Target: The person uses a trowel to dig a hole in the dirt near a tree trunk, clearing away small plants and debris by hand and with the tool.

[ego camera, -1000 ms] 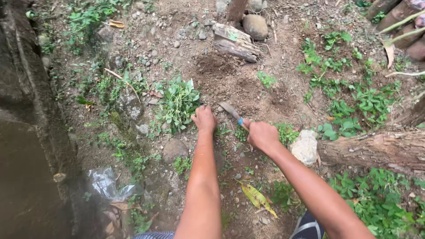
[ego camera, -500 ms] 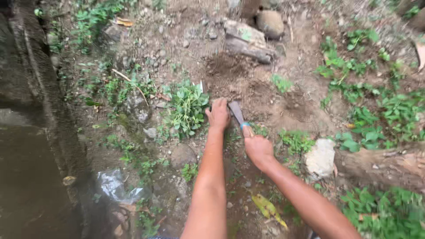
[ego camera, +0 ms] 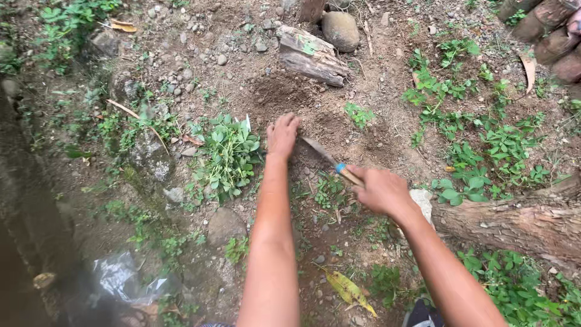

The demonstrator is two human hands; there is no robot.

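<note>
My right hand grips the wooden handle of a knife with a blue band; its rusty blade points up-left into the bare soil. My left hand rests knuckles-up on the dirt at the blade's tip, fingers curled into the loose earth; whether it holds anything is hidden. A leafy green weed clump grows just left of the left hand. Small green sprouts stand between my two forearms.
A chunk of old wood and a round stone lie beyond the dug patch. A log runs along the right, with a pale stone beside it. Clear plastic lies at lower left. Weeds cover the right side.
The view shifted slightly. My left hand stayed at the soil by the blade tip, and my right hand with the knife drew a little lower and to the right.
</note>
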